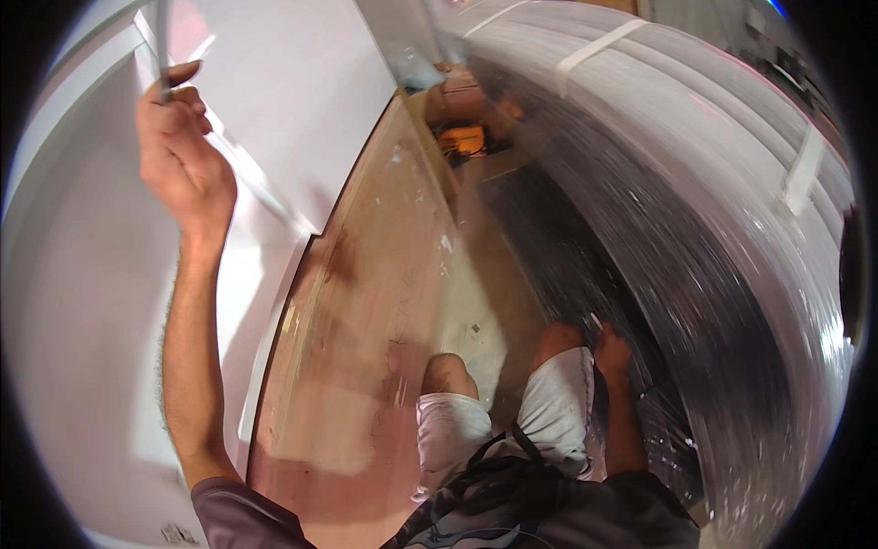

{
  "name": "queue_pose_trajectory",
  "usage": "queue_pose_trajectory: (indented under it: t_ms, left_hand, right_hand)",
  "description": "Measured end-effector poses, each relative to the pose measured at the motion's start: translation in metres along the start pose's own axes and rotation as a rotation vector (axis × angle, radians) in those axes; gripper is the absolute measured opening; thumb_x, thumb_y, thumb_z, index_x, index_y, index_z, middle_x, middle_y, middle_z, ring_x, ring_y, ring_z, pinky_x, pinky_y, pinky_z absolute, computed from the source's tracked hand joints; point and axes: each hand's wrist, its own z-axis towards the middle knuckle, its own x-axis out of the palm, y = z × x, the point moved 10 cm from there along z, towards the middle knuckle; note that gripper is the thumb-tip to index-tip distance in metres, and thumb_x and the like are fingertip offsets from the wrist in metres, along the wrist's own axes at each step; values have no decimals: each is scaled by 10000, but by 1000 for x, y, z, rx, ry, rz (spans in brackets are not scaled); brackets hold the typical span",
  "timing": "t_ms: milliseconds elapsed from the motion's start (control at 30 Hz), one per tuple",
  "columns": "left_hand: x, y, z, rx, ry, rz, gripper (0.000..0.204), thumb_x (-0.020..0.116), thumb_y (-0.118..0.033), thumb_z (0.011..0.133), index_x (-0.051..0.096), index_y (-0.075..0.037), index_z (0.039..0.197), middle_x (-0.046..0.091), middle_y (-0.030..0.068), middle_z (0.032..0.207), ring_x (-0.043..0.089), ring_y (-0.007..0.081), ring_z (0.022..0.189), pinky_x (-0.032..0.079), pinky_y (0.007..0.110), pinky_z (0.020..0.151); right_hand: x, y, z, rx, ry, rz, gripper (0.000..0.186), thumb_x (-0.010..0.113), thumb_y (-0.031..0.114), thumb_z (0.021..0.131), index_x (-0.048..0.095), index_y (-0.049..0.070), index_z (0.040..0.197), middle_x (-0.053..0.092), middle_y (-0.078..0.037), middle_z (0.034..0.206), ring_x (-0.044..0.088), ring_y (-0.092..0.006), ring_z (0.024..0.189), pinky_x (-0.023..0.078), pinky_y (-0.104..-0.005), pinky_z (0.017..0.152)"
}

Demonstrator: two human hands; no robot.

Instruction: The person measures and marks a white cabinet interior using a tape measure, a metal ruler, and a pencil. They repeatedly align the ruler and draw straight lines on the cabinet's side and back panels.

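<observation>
My left hand [183, 151] is raised at the upper left, its fingers closed around the lower end of a thin grey upright strip [163, 41]. Its exact kind cannot be made out. Behind that hand are a white panel [293, 82] and the white frame [82, 69] of a cabinet-like piece. My right hand [613, 355] hangs low beside my right knee, fingers curled. A small thin white stick [596, 320] pokes out of it; what kind of stick is unclear.
A reddish wooden board [357, 366] with pencil marks runs along my left side. On my right stands a large stack wrapped in clear plastic [713, 229], with white straps [599, 50]. An orange tool-like object [464, 140] lies on the floor ahead, near a brown box [457, 96].
</observation>
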Motion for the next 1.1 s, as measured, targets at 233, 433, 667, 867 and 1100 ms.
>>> queue_pose_trajectory:
  t_ms: [233, 433, 667, 867, 1100]
  left_hand:
    - [-62, 2, 24, -247, 8, 138, 753, 301, -651, 1124, 620, 16, 1269, 619, 74, 1001, 550, 141, 837, 480, 311, 788]
    - [-164, -79, 35, -478, -38, 61, 606, 451, -553, 1092, 514, -9, 1351, 558, 100, 1059, 539, 207, 969, 449, 437, 983]
    - [-159, -140, -69, -415, -319, 219, 625, 524, -619, 1073, 496, -34, 1291, 470, 50, 952, 483, 196, 833, 420, 384, 820]
    - [-191, -216, -145, -350, -492, 487, 580, 428, -703, 1060, 508, -168, 1271, 508, -47, 905, 494, 91, 678, 428, 233, 641]
    - [-193, -219, -151, -294, -364, 721, 605, 436, -673, 1075, 514, -115, 1296, 498, -9, 925, 484, 109, 699, 426, 268, 657]
  right_hand:
    - [73, 27, 74, -150, 133, -69, 201, 588, 262, 1068, 642, 132, 1211, 768, -187, 994, 762, -426, 892, 590, -579, 765]
    - [164, 9, 83, -11, 330, -349, 277, 569, 278, 1073, 701, 128, 1265, 753, -129, 1162, 754, -349, 1024, 602, -487, 884]
    - [250, 45, 137, -142, 271, -279, 300, 555, 272, 1082, 684, 115, 1303, 744, -140, 1184, 742, -360, 1049, 591, -487, 909]
    - [280, 79, 159, -217, 271, -274, 321, 543, 267, 1090, 669, 104, 1335, 736, -149, 1203, 732, -368, 1071, 582, -487, 930]
    - [279, 94, 159, -222, 267, -238, 346, 530, 261, 1099, 652, 91, 1373, 727, -160, 1226, 720, -379, 1096, 571, -487, 955]
